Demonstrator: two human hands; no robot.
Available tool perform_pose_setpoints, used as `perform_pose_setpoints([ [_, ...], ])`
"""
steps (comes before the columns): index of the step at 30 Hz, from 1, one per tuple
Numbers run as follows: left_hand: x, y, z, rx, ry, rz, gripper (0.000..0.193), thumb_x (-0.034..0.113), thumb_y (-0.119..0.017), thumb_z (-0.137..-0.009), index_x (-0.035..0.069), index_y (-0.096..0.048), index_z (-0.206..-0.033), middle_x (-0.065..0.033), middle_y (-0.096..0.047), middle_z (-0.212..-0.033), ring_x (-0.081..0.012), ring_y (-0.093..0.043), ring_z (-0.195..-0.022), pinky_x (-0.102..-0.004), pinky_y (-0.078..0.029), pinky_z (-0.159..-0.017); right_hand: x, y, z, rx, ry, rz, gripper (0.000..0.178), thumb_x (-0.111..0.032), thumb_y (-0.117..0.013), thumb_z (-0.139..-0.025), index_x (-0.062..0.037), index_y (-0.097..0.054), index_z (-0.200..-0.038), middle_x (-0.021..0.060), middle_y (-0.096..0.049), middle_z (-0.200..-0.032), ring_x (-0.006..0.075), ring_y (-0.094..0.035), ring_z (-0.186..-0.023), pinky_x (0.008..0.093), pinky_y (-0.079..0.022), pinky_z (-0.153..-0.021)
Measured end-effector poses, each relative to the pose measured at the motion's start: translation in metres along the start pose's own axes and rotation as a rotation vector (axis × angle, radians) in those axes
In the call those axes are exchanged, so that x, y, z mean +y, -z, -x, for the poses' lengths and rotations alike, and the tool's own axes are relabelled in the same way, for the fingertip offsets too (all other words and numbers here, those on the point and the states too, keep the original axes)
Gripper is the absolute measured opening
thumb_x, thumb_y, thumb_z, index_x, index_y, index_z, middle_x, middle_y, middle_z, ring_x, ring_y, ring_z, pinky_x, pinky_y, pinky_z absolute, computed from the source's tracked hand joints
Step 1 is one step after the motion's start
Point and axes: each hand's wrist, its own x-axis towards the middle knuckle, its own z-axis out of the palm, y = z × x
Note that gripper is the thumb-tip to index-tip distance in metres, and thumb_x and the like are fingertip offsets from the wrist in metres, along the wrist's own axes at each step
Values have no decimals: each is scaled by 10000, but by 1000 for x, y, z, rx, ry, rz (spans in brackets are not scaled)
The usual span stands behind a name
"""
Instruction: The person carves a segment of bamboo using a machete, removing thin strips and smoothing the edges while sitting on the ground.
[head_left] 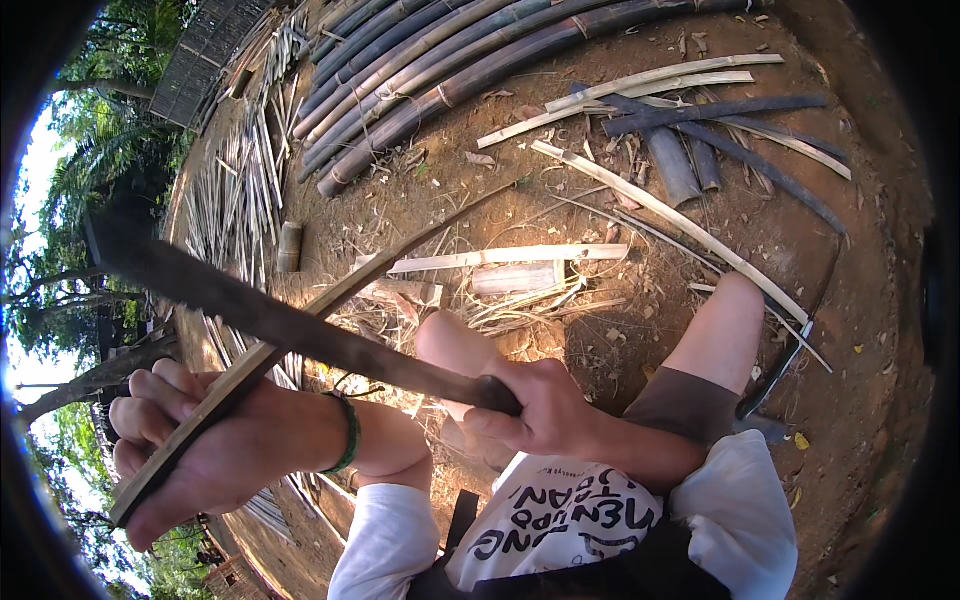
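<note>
My left hand point(245, 440) is closed round the near end of a long split bamboo strip point(400, 252), which slants up and away to the right. A dark green cord bracelet point(352, 435) circles that wrist. In my right hand point(555, 405) is the dark handle of a machete point(225, 297), with the fingers wrapped round it. Its long, dark blade points to the upper left and crosses over the strip just beyond my left hand. The blade's far end is blurred. Whether its edge touches the strip I cannot tell.
Dark bamboo poles point(430, 110) lie at the back, with thin split strips point(245, 180) heaped left. Before my knees, a cut bamboo piece point(515, 278) rests among shavings. Long pale strips point(680, 218) and dark bamboo pieces point(670, 165) lie right, near a dark curved tool point(775, 375).
</note>
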Motion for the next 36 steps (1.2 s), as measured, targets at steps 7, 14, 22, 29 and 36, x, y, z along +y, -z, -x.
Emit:
perform_pose_setpoints([
  [7, 4, 2, 0, 53, 12, -46, 682, 785, -322, -860, 117, -284, -729, -9, -292, -581, -121, -267, -486, -251, -212, -439, 119, 4, -22, 169, -512, 155, 555, -534, -540, -919, 5, -644, -834, 193, -622, -631, 368, -653, -640, 444, -487, -591],
  [14, 1, -1, 1, 32, 19, -77, 693, 802, -334, -843, 120, -284, -730, -7, -288, -580, -119, -276, -492, -248, -210, -442, 60, -4, -13, 209, -36, 109, 502, -467, -551, -936, 18, -610, -817, 170, -578, -572, 345, -602, -542, 424, -441, -520],
  [22, 0, 5, -1, 69, 42, -12, 694, 804, -330, -843, 123, -290, -717, -12, -282, -576, -130, -281, -489, -252, -212, -438, 207, 14, -48, 188, -565, 236, 617, -553, -461, -952, 13, -616, -763, 186, -605, -607, 367, -630, -618, 456, -466, -596],
  [29, -14, 12, -9, 36, 27, -121, 693, 794, -307, -855, 117, -284, -708, -19, -276, -571, -137, -252, -497, -265, -208, -448, 128, -11, -41, 164, -98, 40, 532, -483, -512, -953, 9, -575, -758, 113, -487, -533, 217, -467, -497, 395, -382, -512],
  [36, -20, -1, -19, 49, 50, -65, 701, 768, -309, -873, 76, -309, -761, -31, -279, -602, -149, -232, -518, -272, -199, -457, 384, 18, -61, 285, -879, 328, 690, -623, -416, -950, -1, -596, -713, 54, -528, -543, 187, -486, -467, 385, -370, -440],
])
